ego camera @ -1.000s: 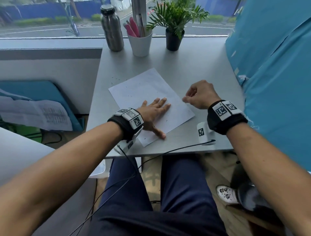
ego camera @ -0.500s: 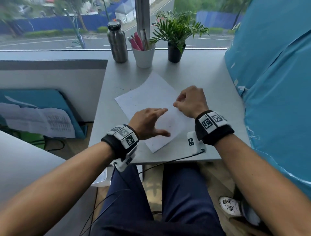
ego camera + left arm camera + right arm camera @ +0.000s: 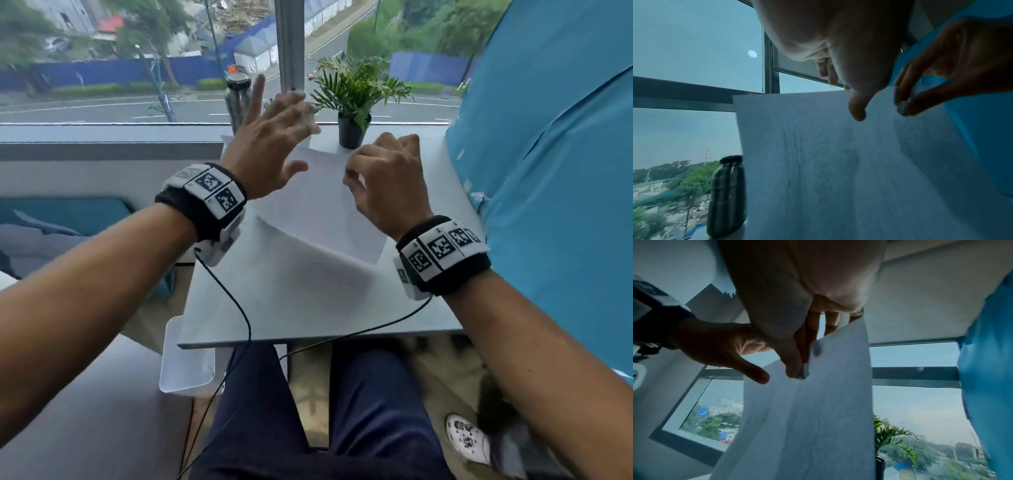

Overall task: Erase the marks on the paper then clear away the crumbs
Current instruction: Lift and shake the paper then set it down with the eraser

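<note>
My right hand (image 3: 356, 181) holds the white paper (image 3: 325, 219) lifted off the grey table (image 3: 291, 301), tilted up toward the window. The same hand pinches a small grey eraser (image 3: 804, 372) between thumb and finger at the sheet's top edge; the eraser (image 3: 902, 107) also shows in the left wrist view. The left hand (image 3: 287, 130) hovers beside the paper's upper left with fingers spread and blurred, holding nothing. Its thumb (image 3: 857, 110) lies close in front of the paper (image 3: 838, 162). Faint pencil streaks show on the paper (image 3: 818, 418).
A steel bottle (image 3: 238, 99) and a potted plant (image 3: 352, 102) stand at the table's far edge by the window. A blue cloth (image 3: 548, 171) hangs at the right. A white bin (image 3: 186, 359) sits under the table's front left corner. Wrist cables trail over the front edge.
The paper has come up off the table in my right hand. My left hand left the sheet, rose and spread its fingers. The head view has tipped up toward the window.
</note>
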`<move>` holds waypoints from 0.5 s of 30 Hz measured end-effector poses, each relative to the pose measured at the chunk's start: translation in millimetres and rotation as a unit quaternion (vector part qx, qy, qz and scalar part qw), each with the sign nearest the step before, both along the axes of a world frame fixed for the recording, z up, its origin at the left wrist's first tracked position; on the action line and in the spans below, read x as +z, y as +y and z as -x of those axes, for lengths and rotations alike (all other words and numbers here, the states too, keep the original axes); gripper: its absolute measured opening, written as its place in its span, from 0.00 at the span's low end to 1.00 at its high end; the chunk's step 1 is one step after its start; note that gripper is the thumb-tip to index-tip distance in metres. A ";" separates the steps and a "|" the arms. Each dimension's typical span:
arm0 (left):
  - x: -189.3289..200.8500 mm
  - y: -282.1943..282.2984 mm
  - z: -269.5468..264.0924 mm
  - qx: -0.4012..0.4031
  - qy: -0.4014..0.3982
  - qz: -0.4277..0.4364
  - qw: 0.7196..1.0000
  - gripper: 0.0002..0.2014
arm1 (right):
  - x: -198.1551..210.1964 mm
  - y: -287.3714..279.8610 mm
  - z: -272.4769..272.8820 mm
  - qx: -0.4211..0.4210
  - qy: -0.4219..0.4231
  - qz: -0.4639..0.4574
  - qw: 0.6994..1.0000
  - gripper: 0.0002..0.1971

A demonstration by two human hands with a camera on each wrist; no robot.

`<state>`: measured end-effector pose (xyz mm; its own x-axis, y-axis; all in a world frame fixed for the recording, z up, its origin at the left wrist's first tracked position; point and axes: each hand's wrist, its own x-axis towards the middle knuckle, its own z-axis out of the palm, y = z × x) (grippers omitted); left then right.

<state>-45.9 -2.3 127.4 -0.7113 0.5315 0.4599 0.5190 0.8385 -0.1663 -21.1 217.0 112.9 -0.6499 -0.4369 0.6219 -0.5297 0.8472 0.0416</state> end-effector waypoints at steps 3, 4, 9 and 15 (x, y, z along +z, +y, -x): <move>18.1 2.9 6.6 -0.003 -0.031 0.000 0.999 0.03 | 4.7 10.0 5.4 0.043 -0.034 0.020 0.998 0.04; 23.3 1.8 7.4 -0.001 -0.031 0.004 1.000 0.02 | 3.6 17.5 9.9 0.033 -0.055 0.015 0.998 0.04; 30.6 -21.9 11.8 0.039 0.016 0.040 0.998 0.03 | -4.5 66.0 19.6 -0.182 -0.171 -0.039 0.967 0.07; 16.1 -32.6 0.7 0.022 0.027 0.001 0.999 0.07 | -9.8 72.0 12.5 -0.162 -0.176 0.043 0.970 0.07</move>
<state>-46.6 -35.0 143.5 -0.7083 0.5009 0.4974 0.4708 0.8602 -0.1958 -33.6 289.0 103.0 -0.9233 -0.1301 0.3613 -0.2031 0.9640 -0.1719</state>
